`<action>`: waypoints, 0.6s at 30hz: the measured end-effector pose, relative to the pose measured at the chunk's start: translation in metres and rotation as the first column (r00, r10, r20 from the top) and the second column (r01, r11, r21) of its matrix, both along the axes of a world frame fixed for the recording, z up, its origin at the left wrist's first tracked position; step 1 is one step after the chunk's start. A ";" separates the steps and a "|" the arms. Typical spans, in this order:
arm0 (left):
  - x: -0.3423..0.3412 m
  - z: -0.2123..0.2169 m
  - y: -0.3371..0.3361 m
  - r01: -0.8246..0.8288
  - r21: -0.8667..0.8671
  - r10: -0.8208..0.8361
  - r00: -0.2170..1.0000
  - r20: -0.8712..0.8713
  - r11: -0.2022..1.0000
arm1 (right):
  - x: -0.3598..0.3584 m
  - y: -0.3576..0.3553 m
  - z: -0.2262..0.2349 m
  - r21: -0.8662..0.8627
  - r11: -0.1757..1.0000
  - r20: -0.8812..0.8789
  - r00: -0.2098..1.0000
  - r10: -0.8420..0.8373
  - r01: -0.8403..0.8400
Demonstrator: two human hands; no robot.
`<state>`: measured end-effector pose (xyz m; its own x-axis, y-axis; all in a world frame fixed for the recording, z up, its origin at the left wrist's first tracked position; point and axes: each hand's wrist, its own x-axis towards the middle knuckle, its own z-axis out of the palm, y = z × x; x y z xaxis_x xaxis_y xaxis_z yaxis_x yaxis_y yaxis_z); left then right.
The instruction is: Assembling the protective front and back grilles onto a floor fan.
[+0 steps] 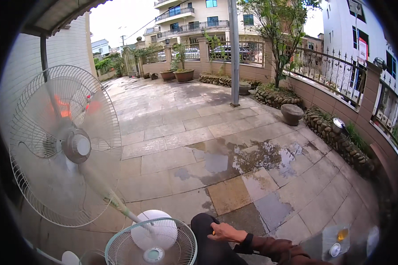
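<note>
Wet paved courtyard (199, 145); potted plants (184, 73) by wall. Right hand (225, 231) loosely curled on knee (203, 223); left hand unseen.

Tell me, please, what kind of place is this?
Probably a home courtyard, outdoors. The ground is wet stone paving, a low wall with an iron fence borders it, and potted plants stand at the far side. Two fans stand near the person.

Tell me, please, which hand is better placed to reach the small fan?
Probably the right hand: it rests on the dark knee, just beside the small fan. The left hand is out of view.
</note>
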<state>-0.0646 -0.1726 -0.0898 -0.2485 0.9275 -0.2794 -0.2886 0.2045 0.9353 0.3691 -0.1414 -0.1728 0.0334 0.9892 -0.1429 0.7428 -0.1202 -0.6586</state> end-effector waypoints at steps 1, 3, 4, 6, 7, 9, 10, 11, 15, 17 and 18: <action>0.017 0.013 -0.001 -0.094 0.021 0.092 0.992 0.082 0.995 | 0.000 -0.002 -0.002 0.020 1.000 0.044 0.999 -0.007 0.006; 0.002 0.000 0.009 -0.023 -0.025 0.024 0.997 0.077 0.999 | 0.003 -0.002 -0.004 0.017 1.000 0.016 1.000 -0.022 0.022; 0.000 0.002 0.011 0.041 -0.082 -0.035 0.997 0.065 0.996 | 0.003 -0.003 0.000 0.002 1.000 -0.022 0.999 -0.029 0.029; 0.003 0.009 0.010 0.019 -0.067 -0.014 0.998 0.067 0.998 | 0.004 -0.004 0.006 0.008 1.000 -0.025 0.999 -0.027 0.027; -0.001 0.007 0.009 0.042 -0.057 -0.038 0.997 0.069 0.997 | 0.004 -0.005 0.002 -0.001 1.000 0.002 1.000 -0.025 0.025; -0.004 0.007 0.004 0.053 -0.045 -0.049 0.996 0.076 0.998 | 0.002 -0.006 0.000 -0.007 1.000 0.034 0.999 -0.012 0.012; -0.001 0.009 0.004 0.006 -0.067 -0.002 0.998 0.059 0.998 | 0.003 -0.005 0.001 0.013 1.000 -0.018 1.000 -0.015 0.015; 0.002 0.012 0.003 -0.042 -0.091 0.046 0.998 0.040 0.995 | 0.003 -0.006 0.002 0.030 0.999 -0.072 0.997 -0.015 0.017; -0.002 0.014 -0.010 -0.077 -0.081 0.078 0.997 0.015 0.994 | -0.001 -0.006 -0.005 0.026 0.999 -0.047 0.999 0.020 -0.019; -0.021 0.002 -0.015 -0.079 -0.094 0.076 0.997 -0.033 0.992 | -0.007 -0.004 -0.005 0.075 0.996 -0.048 0.998 0.042 -0.038; -0.022 -0.006 -0.007 -0.069 -0.052 0.070 0.998 0.009 0.996 | -0.002 0.001 -0.006 0.089 0.995 -0.057 0.997 0.044 -0.038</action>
<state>-0.0866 -0.1791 -0.0956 -0.3083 0.8923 -0.3298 -0.3142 0.2317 0.9206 0.3676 -0.1408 -0.1790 -0.0132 0.9984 -0.0555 0.7058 -0.0300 -0.7077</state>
